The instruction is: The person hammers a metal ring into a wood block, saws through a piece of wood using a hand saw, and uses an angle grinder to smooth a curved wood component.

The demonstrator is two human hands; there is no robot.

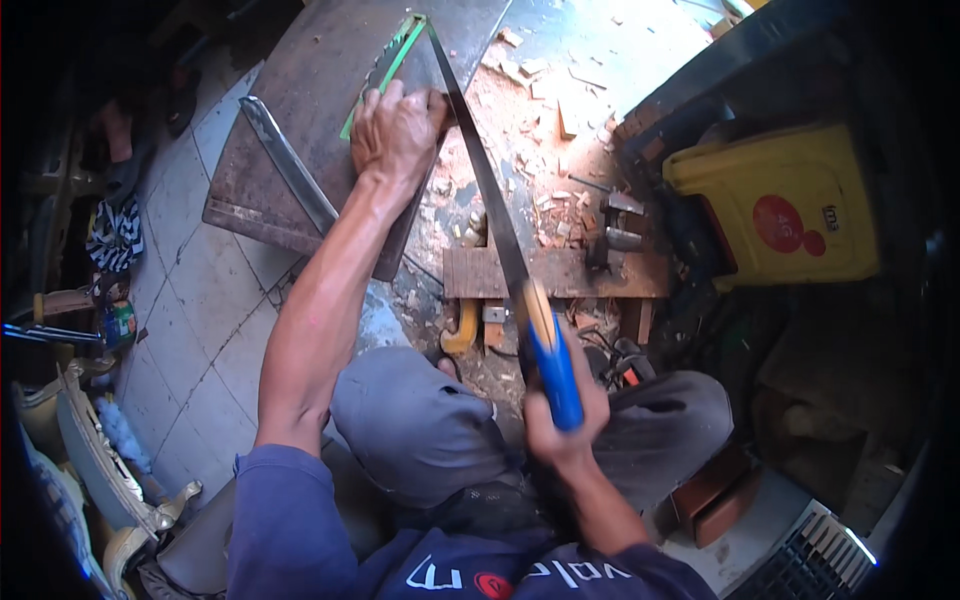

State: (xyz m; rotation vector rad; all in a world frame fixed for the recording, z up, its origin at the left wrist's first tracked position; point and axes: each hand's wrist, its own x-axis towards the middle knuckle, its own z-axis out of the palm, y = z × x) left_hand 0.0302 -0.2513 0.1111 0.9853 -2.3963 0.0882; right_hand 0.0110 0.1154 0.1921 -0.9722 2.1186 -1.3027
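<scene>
In my right hand [565, 410] is a handsaw [490, 190], gripped by its blue and tan handle. Its long dark blade points up and away, with the narrow tip beside the far end of a green-edged strip [400, 50]. My left hand [400, 130] is closed, its bent fingers pressed down on that strip, left of the blade. The strip lies on a dark brown wooden board [290, 70], and my hand hides part of it. A long thin metal-looking bar [290, 165] rests aslant on the board, left of my forearm.
Wood chips and sawdust [545, 100] litter the floor beyond the saw. Nearer lies a wooden block [560, 272], with a yellow clamp-like piece [460, 330] below it. A yellow container [775, 205] stands at the right. Carved chair frames [110, 460] are at the lower left.
</scene>
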